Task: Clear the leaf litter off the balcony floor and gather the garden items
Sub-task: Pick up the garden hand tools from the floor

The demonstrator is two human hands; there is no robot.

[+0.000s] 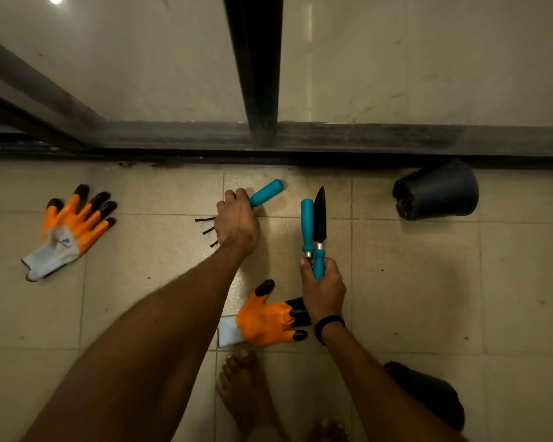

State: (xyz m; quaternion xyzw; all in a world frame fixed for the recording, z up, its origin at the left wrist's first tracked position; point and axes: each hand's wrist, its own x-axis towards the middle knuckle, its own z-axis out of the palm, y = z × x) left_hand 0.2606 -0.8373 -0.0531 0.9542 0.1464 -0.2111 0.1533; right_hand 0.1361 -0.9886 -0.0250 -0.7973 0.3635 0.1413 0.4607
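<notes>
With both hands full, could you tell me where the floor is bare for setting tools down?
Bare tiles: right of the right hand, up to the black pot, and between far glove and left hand. Crowded around the near glove.

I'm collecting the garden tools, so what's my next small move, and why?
Probably lift the rake off the floor and bring it across to the right hand. Your left hand already grips its teal handle, and the right hand holds the trowel and another teal-handled tool, so the three could be bundled.
</notes>
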